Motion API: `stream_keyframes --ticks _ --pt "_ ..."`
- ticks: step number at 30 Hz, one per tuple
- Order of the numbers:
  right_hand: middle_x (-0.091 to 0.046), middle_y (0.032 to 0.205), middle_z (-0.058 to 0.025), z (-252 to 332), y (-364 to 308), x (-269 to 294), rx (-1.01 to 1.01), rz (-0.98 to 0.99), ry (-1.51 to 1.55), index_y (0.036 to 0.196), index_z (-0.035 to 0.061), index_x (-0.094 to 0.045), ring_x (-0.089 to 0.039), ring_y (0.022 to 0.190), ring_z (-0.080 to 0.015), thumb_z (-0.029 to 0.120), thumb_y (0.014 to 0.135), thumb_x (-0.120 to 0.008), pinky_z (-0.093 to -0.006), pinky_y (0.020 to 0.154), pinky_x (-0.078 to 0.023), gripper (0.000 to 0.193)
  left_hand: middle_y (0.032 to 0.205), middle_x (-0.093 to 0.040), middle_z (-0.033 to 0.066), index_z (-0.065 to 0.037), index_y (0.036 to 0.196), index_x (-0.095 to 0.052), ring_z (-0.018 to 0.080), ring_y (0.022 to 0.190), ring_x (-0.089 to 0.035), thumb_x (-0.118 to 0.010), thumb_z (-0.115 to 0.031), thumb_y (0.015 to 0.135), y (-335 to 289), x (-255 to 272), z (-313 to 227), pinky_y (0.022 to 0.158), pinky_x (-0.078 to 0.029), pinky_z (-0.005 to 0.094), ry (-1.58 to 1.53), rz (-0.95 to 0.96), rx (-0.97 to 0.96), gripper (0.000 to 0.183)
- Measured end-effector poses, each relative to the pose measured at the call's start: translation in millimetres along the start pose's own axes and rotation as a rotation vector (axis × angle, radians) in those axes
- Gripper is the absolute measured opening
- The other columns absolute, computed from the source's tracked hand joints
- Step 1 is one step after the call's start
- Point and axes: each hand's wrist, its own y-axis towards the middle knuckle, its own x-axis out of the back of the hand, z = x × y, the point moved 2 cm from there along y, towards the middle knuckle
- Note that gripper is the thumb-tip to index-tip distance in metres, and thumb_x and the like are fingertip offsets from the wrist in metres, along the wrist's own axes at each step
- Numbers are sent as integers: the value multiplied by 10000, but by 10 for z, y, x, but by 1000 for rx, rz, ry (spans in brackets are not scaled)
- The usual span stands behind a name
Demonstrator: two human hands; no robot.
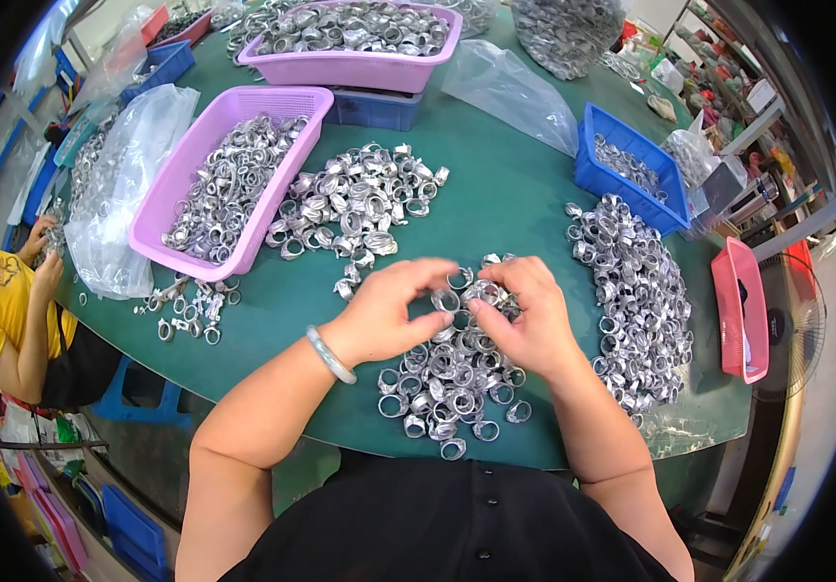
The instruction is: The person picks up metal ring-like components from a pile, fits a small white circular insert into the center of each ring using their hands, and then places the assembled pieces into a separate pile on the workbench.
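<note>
Where the right fingers curl round metal rings, some are partly hidden.

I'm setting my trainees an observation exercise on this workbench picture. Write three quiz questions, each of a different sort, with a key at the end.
1. Multiple choice: on which of the person's own arms is the pale bracelet?
A) left
B) right
C) both

2. True or false: the blue basket toward the right of the green table has nothing in it.

3. Fill in the blank: the left hand and the right hand come together over the far end of a pile of silvery metal ____.

Key:
1. A
2. False; it holds many small silvery pieces.
3. rings
</note>
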Motion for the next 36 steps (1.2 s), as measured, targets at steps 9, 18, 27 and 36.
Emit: stream_keyframes --ticks 9,18,27,36 --pt "-560 982 -108 44 127 105 42 240 -287 918 31 -625 -486 973 -285 287 688 -693 -397 827 -365 351 916 -579 110 -19 979 -598 272 859 -542 -645 -163 759 -21 -51 9 767 -440 358 236 83 -73 267" --pt "-563 926 -144 251 744 -603 132 403 -225 935 25 -523 -565 907 -325 167 687 -678 -401 736 -481 326 754 -568 103 -25 843 -607 268 689 -557 -585 -15 743 25 592 189 621 -449 334 564 -578 -14 103" --pt "-586 825 -149 63 863 -760 160 379 -321 825 28 -562 -606 764 -314 126 709 -557 -398 648 -501 152 754 -566 102 -26 851 -606 257 681 -550 -568 -17 753 35 578 208 618 -444 323 561 -557 -5 105" --pt "-538 713 16 -41 566 -379 -345 287 771 862 -4 -538 -481 600 -27 34 786 -619 -179 527 -399 118 801 -606 28 0 1022 -574 65 660 -544 -609 -170 835 9 355 45 601 -454 206 -52 -257 204 256"
